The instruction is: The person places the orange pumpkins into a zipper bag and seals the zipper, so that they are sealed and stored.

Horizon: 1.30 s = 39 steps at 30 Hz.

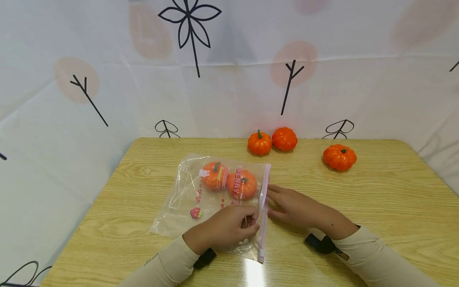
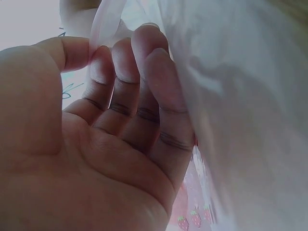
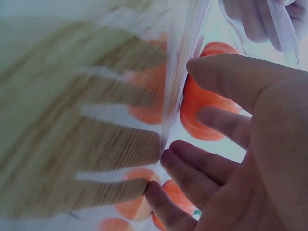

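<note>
Two bagged pumpkins [image 1: 242, 185] are showing through the clear bag [image 1: 211, 201], which is lying on the counter [image 1: 387, 207], its pink strip [image 1: 265, 179] running along the right-hand edge. The left hand [image 1: 227, 225] is pinching that edge, its grip closed, fingers curling; the right hand [image 1: 297, 205] is holding nothing, its loosely spread fingers reaching the strip, contact uncertain. Working the mouth well probably means pinching steadily and guiding along the strip; tugging thin film could be rolling the fruit. Three loose pumpkins [image 1: 340, 158] are sitting beyond.
</note>
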### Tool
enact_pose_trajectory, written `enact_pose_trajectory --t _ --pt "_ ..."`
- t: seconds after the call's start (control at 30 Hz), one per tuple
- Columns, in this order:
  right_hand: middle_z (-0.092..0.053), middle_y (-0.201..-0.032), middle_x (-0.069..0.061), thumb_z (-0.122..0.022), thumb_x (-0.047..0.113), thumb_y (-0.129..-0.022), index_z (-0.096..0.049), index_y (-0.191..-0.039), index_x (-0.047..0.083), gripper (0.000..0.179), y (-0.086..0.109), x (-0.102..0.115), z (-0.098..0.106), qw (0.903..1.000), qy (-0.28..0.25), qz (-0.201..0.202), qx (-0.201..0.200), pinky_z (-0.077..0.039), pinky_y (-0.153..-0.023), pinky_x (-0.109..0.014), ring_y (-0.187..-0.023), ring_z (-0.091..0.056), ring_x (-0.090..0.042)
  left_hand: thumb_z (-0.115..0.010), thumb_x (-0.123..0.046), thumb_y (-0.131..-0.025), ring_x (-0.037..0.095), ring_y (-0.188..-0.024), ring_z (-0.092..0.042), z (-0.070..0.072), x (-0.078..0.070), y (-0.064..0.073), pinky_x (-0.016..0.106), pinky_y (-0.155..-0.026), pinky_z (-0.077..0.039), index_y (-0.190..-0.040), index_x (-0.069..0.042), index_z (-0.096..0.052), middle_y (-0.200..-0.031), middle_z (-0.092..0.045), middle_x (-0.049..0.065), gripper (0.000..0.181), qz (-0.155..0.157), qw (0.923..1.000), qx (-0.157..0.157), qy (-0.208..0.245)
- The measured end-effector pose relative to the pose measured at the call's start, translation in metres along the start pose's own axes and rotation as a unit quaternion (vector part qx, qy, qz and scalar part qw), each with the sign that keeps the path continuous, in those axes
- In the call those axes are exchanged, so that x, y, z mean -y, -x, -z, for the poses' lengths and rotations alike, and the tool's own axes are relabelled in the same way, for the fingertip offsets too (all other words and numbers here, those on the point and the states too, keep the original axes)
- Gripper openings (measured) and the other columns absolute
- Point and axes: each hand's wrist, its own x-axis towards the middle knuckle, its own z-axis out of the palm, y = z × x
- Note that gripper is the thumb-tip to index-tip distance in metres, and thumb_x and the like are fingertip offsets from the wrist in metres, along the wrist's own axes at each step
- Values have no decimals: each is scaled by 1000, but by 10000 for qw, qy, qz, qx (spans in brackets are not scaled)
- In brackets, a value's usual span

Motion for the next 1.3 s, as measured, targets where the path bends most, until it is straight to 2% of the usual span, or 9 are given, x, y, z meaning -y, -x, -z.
enact_pose_trajectory --t 0.37,0.53,0.67,0.8,0.93,1.13,1.23,1.3 --pt "-43 -154 -19 -62 27 -98 -44 -149 3 59 1 0 1 9999 20 -13 102 -42 -109 -53 -137 -48 -38 -64 -24 -96 -2 -67 -46 0 0 1 15 -60 -39 -81 -22 -54 -72 -49 -14 18 97 9999 37 -11" --pt "-41 -155 -18 -63 27 -98 -43 -150 5 59 -1 0 0 9999 -5 105 -13 -41 -110 -53 -139 -46 -37 -63 -26 -97 -2 -67 -47 1 0 1 15 -61 -40 -82 -22 -54 -73 -49 -14 18 117 9999 -2 16" --pt "-46 -151 -17 -64 21 -97 -51 -144 7 51 -2 -1 2 9988 107 195 -431 -43 -109 -52 -138 -48 -36 -63 -28 -98 -3 -66 -47 1 0 0 15 -61 -41 -82 -23 -55 -72 -50 -14 18 141 9999 -55 52" --pt "-58 -137 -15 -64 12 -94 -67 -123 7 29 -6 -1 8 9938 247 58 -1079 -48 -102 -50 -128 -56 -33 -62 -28 -98 -4 -66 -47 0 2 2 14 -62 -41 -83 -22 -55 -73 -51 -15 17 183 9998 -91 89" --pt "-64 -125 -14 -65 10 -92 -71 -108 5 17 -13 -5 16 9870 314 -205 -1561 -51 -98 -51 -119 -60 -34 -63 -28 -97 -4 -66 -47 -2 2 2 14 -63 -42 -84 -22 -56 -73 -51 -15 16 224 9996 -95 137" --pt "-65 -116 -16 -61 8 -93 -66 -103 4 11 -35 -16 30 9778 468 -560 -1962 -54 -89 -48 -108 -60 -33 -63 -28 -97 -4 -64 -46 -2 3 2 14 -61 -40 -83 -22 -56 -71 -50 -15 17 193 9996 -160 86" --pt "-64 -116 -18 -57 5 -94 -64 -109 0 17 -45 -23 36 9752 570 -605 -2053 -53 -89 -48 -108 -59 -34 -63 -28 -97 -4 -64 -45 -2 3 2 14 -60 -40 -83 -22 -56 -71 -50 -15 17 132 9998 -159 41" --pt "-62 -122 -22 -56 5 -95 -62 -118 -4 25 -52 -26 39 9758 684 -573 -1998 -51 -95 -51 -113 -57 -37 -63 -28 -97 -5 -64 -46 -2 3 1 13 -60 -41 -84 -22 -56 -71 -50 -15 17 103 9998 -168 -7"
